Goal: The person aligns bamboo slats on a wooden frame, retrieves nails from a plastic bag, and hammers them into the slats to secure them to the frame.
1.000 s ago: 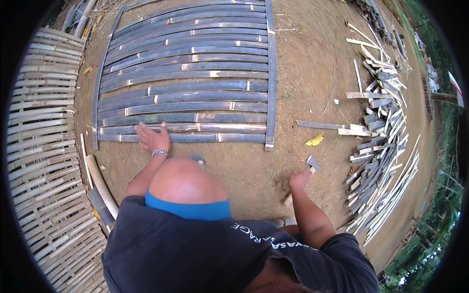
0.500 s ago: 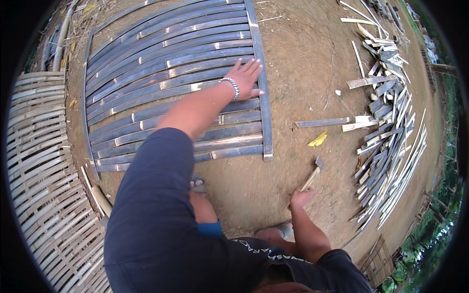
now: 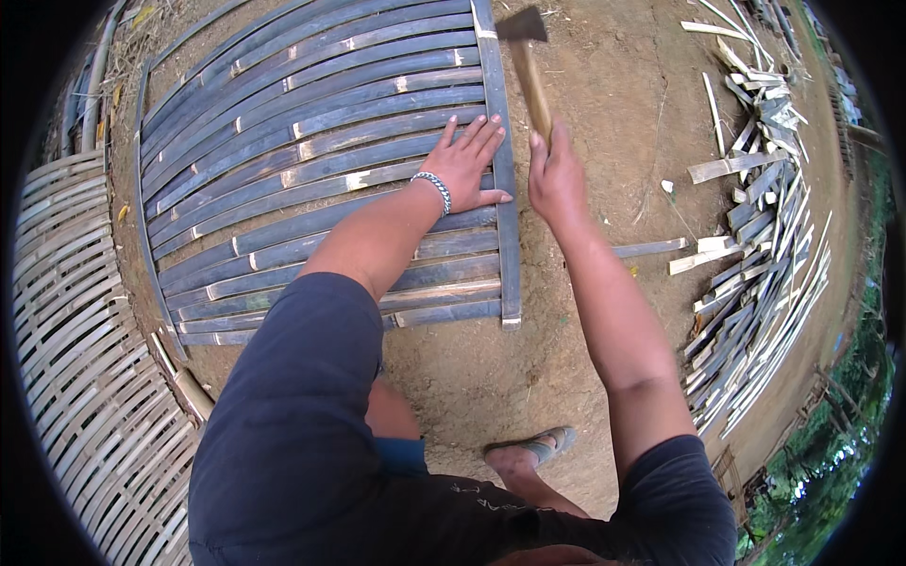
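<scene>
Up comes the wooden-handled hatchet [image 3: 530, 80], my right fingers [image 3: 561, 143] clenched around it! My left fingers [image 3: 471, 133] stay splayed, ungripping, on the dark, jointed bamboo slats [image 3: 305, 150].

the left hand [image 3: 462, 175] lies splayed palm-down, the right hand [image 3: 558, 179] clenched.

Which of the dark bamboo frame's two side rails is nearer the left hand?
The right rail, by the left hand; the left rail is across the slats.

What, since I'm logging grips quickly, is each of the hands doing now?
Left hand: open, palm down on the bamboo panel.
Right hand: closed, holding a hatchet.
</scene>
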The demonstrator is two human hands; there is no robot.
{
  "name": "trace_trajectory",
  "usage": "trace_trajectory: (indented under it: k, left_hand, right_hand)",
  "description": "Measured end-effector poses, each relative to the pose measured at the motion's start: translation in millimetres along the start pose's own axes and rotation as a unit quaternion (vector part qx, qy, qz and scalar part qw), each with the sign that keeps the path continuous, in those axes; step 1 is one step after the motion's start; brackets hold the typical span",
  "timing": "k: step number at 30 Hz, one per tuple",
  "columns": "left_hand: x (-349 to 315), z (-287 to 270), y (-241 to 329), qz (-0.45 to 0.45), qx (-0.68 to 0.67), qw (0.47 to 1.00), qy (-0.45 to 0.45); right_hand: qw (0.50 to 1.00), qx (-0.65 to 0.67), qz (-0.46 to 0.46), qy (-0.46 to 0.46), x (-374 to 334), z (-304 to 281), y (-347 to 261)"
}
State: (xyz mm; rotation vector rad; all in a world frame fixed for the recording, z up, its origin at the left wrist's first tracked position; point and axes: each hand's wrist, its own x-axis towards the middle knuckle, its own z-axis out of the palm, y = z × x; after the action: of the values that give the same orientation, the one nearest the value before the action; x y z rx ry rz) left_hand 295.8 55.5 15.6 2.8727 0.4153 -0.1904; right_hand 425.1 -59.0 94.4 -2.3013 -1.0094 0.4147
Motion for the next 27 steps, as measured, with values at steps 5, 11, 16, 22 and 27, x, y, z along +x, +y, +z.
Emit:
trace_trajectory:
  k: [5, 11, 16, 22, 27]
  left_hand:
    - [3.9, -4.1, 4.0, -0.002, -0.003, 1.000, -0.016]
    - [-0.3, -0.1, 1.0, -0.004, 0.011, 1.000, 0.004]
    - [1.5, -2.1, 0.3, -0.003, 0.015, 1.000, 0.002]
    - [-2.4, -1.2, 2.3, -0.006, 0.007, 1.000, 0.008]
    - [-0.4, -4.8, 7.5, -0.004, 0.009, 1.000, -0.012]
  right_hand:
    - [0.992, -0.095, 0.040, -0.066, 18.7, 19.7, 35.7]
    - [0.992, -0.084, 0.062, -0.073, 17.1, 7.5, 39.3]
    - [0.991, -0.092, 0.085, -0.056, 13.0, 14.1, 31.5]
    - [0.990, -0.053, 0.102, -0.088, -21.6, -5.3, 83.5]
    - [0.988, -0.042, 0.146, 0.023, -189.1, -23.0, 120.0]
